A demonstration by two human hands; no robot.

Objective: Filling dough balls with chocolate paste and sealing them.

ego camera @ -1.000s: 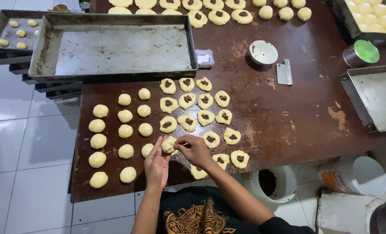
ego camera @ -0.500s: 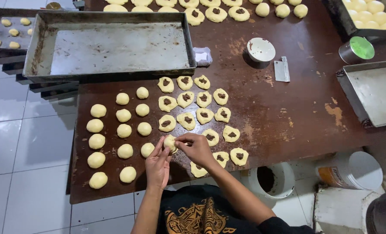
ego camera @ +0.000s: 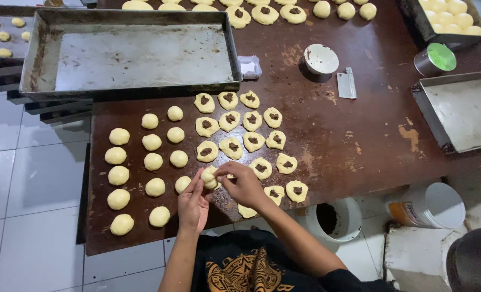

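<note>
On a brown work surface (ego camera: 348, 146) w/ rows of dough, a person is pinching one dough piece (ego camera: 209, 177) betw. both grips: left hand (ego camera: 193, 204) cupping from below-left, right hand (ego camera: 244, 185) closing in from the right, equally near.

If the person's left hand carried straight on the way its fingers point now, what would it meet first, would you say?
The left hand points up the table, already touching the dough piece both hands pinch. Beyond that, probably the nearest round dough ball, though depth is hard to judge.
</note>
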